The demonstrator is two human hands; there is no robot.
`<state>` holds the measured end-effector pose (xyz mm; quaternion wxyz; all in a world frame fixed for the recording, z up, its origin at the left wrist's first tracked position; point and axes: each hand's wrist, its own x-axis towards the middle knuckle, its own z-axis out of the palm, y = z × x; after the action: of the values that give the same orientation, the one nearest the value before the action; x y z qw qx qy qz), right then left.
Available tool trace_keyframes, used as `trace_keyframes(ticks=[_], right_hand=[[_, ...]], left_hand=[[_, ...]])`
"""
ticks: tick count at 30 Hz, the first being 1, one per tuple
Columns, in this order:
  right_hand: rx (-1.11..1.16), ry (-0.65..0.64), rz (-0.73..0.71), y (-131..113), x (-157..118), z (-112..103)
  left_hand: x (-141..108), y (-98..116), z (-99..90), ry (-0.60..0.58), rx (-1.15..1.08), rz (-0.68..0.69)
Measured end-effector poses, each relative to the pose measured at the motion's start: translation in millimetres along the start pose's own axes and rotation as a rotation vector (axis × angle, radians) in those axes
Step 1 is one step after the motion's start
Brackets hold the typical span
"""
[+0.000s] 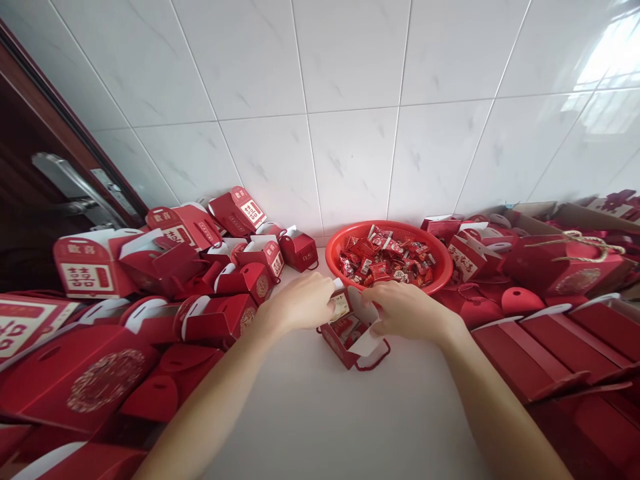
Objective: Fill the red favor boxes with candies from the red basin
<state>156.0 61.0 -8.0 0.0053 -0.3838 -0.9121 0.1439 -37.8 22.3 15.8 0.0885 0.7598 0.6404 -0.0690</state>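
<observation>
A small red candy box with dark red cord handles stands on the white tabletop, its top unfolded. Wrapped pieces, one cream-coloured and others red, lie inside it. My left hand grips the box's left upper edge, fingers closed around a white flap. On the opposite side, my right hand pinches the right flap between thumb and fingers. Just behind both hands sits a red plastic basket heaped with wrapped candies, mostly in red wrappers.
Many red gift boxes crowd the left side, some with tops unfolded. More red boxes line the right, near a box with rope handles. A tiled wall closes the back; a door handle is at far left.
</observation>
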Motion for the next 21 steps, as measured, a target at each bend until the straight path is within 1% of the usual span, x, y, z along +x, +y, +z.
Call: trace_keyframes(ticks=[2,4,9,11,13,15,17,19,21], right_hand=[[-0.032,-0.052,0.003,-3.2,-1.6,-0.6],[-0.042,-0.071,-0.004,-6.2,-2.8,-1.9],[-0.05,-0.094,-0.013,-8.5,-3.4,-4.2],[-0.044,-0.1,-0.014,-7.1,-2.8,-3.8],[-0.042,-0.092,-0.017,-5.3,-2.0,-2.7],[-0.041,-0.08,-0.017,-3.8,-1.3,-1.2],[-0.035,-0.078,-0.009,-3.2,-0.8,-0.1],[-0.028,-0.078,-0.009,-3.2,-0.7,0.5],[-0.026,-0.075,-0.01,-3.5,-0.9,0.7]], left_hand=[[2.3,3.1,3.6,-0.036,-0.006,-0.012],[6.9,6.8,7.8,-0.077,-0.019,-0.005],[25.3,13.7,12.5,-0.133,0.007,0.1],[33.9,14.1,12.1,-0.186,-0.017,0.15],[42.7,13.4,12.4,-0.271,-0.013,0.175],[50.8,12.9,14.1,-0.352,0.023,0.165],[56.8,14.0,15.7,-0.4,0.057,0.143],[59.2,17.2,15.4,-0.403,0.077,0.126],[58.0,21.5,12.5,-0.376,0.095,0.099]])
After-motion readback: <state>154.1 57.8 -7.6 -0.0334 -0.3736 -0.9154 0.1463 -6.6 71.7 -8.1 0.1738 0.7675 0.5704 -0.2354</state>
